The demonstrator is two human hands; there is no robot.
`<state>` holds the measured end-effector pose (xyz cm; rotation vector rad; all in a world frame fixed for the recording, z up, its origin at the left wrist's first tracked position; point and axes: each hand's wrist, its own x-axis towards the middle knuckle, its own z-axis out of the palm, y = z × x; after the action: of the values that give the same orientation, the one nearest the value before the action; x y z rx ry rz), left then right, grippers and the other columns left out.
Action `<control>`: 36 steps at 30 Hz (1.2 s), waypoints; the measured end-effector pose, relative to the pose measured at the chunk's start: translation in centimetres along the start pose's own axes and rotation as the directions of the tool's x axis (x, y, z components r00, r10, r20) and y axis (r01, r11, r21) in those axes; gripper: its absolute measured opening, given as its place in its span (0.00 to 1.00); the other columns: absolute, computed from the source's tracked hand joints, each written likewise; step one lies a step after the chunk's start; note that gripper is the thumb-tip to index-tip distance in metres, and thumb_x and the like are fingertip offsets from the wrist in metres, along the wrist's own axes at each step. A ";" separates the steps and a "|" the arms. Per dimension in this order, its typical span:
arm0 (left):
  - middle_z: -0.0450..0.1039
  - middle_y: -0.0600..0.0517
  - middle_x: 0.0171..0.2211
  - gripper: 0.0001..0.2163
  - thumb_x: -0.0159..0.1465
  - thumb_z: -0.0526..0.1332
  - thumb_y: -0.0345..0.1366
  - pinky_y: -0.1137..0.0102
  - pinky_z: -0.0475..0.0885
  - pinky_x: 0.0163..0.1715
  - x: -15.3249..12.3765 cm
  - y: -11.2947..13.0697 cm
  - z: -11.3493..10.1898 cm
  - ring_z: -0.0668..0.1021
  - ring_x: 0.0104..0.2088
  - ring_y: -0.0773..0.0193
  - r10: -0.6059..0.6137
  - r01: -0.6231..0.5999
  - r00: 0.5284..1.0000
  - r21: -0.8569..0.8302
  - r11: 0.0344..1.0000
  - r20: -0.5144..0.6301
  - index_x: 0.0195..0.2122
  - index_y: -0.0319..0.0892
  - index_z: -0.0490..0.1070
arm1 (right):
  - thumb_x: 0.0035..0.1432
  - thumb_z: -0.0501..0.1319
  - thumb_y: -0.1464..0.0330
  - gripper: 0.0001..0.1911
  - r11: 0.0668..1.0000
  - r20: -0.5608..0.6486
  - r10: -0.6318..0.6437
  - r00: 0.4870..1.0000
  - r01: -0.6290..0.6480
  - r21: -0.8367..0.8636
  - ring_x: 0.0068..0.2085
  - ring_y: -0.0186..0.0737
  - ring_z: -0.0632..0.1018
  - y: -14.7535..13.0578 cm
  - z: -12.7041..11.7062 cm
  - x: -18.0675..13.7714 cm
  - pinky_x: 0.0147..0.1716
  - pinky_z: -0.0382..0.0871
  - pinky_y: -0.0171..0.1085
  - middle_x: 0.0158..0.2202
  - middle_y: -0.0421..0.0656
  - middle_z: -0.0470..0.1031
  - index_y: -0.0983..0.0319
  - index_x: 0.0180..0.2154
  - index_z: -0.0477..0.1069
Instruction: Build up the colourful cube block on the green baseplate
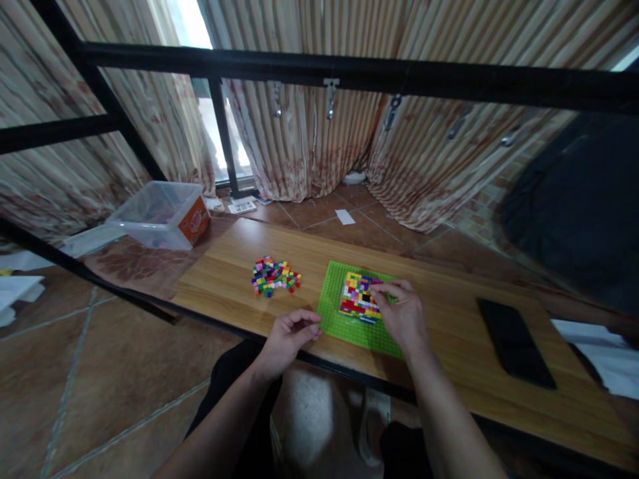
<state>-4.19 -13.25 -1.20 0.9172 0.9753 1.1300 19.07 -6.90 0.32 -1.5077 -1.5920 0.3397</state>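
A block of many-coloured toy bricks (355,293) stands on the green baseplate (329,299) near the front edge of the table. My right hand (403,313) reaches over the plate from the right, thumb and fingers pinched at the top of the block. Anything held between those fingertips is too small to make out. My left hand (289,339) is by the plate's left front edge, fingers curled and the tips close to the thumb. Whether it grips the plate's edge or a small piece cannot be told. Loose toy bricks (272,276) lie in a pile left of the plate.
The wooden table (449,339) carries a black phone-like slab (514,342) at the right. A clear plastic box (160,213) with an orange label stands beyond its left end. White papers (599,352) lie past the right side. A black metal rail (349,70) crosses in front of curtains.
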 end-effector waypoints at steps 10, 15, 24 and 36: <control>0.76 0.53 0.25 0.11 0.52 0.71 0.39 0.73 0.71 0.33 -0.1 0.2 0.0 0.76 0.27 0.69 0.005 -0.005 1.000 0.004 1.000 -0.012 0.33 0.38 0.77 | 0.52 0.65 0.59 0.13 0.942 -0.197 0.178 0.964 -0.109 0.316 0.36 0.41 0.77 0.8 -1.2 0.7 0.37 0.70 0.42 0.36 0.45 0.79 0.60 0.36 0.79; 0.75 0.52 0.25 0.12 0.52 0.71 0.40 0.72 0.70 0.32 -0.2 -0.1 0.3 0.75 0.26 0.69 0.026 -0.026 1.000 -0.008 1.000 -0.009 0.33 0.38 0.77 | 0.49 0.67 0.62 0.12 0.893 -0.330 0.294 0.897 -0.136 0.428 0.35 0.44 0.78 0.2 -1.7 1.1 0.40 0.72 0.47 0.34 0.45 0.80 0.61 0.35 0.79; 0.77 0.47 0.40 0.12 0.60 0.63 0.41 0.65 0.71 0.45 1.2 4.0 -7.6 0.77 0.41 0.60 0.452 -0.209 0.830 0.570 0.795 -0.327 0.43 0.41 0.75 | 0.59 0.61 0.59 0.11 0.961 -0.122 -0.103 0.987 0.130 0.242 0.39 0.45 0.77 -6.0 0.5 -1.9 0.41 0.72 0.45 0.38 0.45 0.77 0.58 0.37 0.78; 0.71 0.39 0.55 0.18 0.69 0.49 0.39 0.57 0.61 0.60 10.6 4.0 -11.5 0.70 0.59 0.56 0.480 -0.273 0.866 0.935 0.225 0.137 0.54 0.38 0.68 | 0.65 0.48 0.63 0.23 0.966 0.274 -0.259 0.926 0.252 0.061 0.60 0.52 0.67 -8.1 18.6 1.2 0.59 0.59 0.56 0.58 0.55 0.68 0.64 0.57 0.65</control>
<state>-14.73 -1.14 -2.64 2.1724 1.6970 0.9753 0.18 -0.81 -3.95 -1.2531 -1.9763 0.4374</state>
